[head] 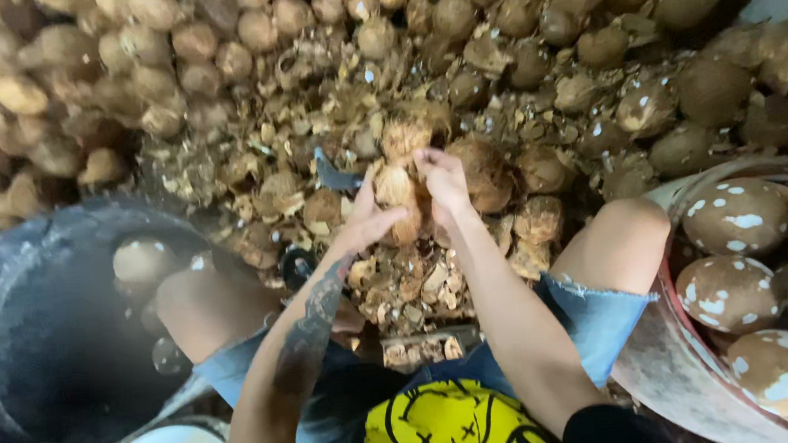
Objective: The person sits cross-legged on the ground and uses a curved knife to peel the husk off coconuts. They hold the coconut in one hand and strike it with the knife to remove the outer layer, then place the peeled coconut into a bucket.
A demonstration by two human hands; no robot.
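Head view, coconut: we hold one brown coconut [398, 193] at frame centre, above the heap of shell chips [410, 291] between our knees.
Left hand: our left hand [368, 224] cups it from 7 o'clock, fingers curled on the shell.
Right hand: our right hand [443, 181] clamps it from 2 o'clock, fingers closed on it.
Doing it well: we judge a firm two-handed grip, low over the chips, is best.
Edges: dark tub [38, 329] at 9 o'clock, basket rim [672, 359] of peeled coconuts [736, 215] at 4 o'clock.
Open room: little; unhusked pile [207, 38] at 12 o'clock.
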